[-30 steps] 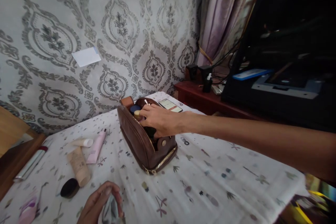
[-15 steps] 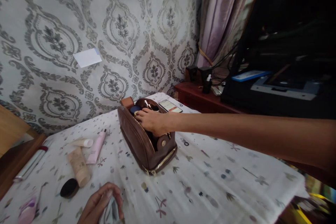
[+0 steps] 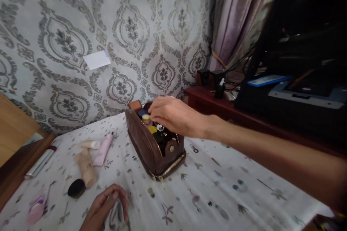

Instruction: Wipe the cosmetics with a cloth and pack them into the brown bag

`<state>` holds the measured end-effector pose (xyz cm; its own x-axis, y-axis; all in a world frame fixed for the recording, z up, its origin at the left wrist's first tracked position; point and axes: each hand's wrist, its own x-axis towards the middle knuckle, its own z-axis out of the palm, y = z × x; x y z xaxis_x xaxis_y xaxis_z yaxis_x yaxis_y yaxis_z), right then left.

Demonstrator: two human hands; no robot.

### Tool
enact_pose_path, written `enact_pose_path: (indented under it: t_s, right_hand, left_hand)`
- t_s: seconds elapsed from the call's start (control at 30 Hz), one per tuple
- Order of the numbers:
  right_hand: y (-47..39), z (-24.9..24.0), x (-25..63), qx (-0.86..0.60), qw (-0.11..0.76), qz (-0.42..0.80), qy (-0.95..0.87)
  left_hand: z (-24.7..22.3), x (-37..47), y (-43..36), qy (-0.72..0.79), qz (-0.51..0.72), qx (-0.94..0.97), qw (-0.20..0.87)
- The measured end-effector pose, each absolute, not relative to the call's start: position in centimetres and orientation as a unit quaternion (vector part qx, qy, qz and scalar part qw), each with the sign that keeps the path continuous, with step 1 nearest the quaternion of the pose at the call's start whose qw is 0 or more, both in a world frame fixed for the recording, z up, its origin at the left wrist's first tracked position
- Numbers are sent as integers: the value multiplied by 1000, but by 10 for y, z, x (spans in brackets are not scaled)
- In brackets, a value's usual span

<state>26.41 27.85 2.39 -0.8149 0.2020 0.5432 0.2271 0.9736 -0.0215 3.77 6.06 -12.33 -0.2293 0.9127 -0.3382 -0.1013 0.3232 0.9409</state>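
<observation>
A brown toiletry bag [image 3: 145,142] stands unzipped on the patterned sheet, with several jars and bottles inside. Among them are a yellow-lidded jar [image 3: 145,118], a dark blue lid [image 3: 142,113] and a clear faceted stopper [image 3: 160,127]. Over the bag's opening is my right hand [image 3: 176,113], its fingers curled down and together; whatever they may hold is hidden. Low in the view, my left hand [image 3: 105,204] is closed round a crumpled grey cloth [image 3: 116,216].
Left of the bag lie a pink tube [image 3: 103,149], a beige tube [image 3: 86,168], a smaller cream tube [image 3: 90,144], a round black compact [image 3: 76,188] and a pink item [image 3: 36,209]. A red-brown cabinet [image 3: 206,103] with a dark screen [image 3: 306,43] stands at the right.
My right hand has risen out of the bag and moved slightly right, uncovering the jars inside. My left hand stays with the cloth. The camera view has shifted a little left.
</observation>
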Motion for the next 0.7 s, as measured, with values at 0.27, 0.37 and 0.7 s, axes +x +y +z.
enact_pose_path:
  t_s: [0.27,0.37,0.7]
  right_hand:
    - [180,-80,225,105,331,123,-930]
    - [157,-119,199,86,302,256,-914]
    - [138,-157,136,-193,162,680,-689]
  left_hand:
    - [-124,19,63,649,547,379,368]
    - [-123,3,61,723,485,455,187]
    - [-106,-65,30,847,367,379,-62]
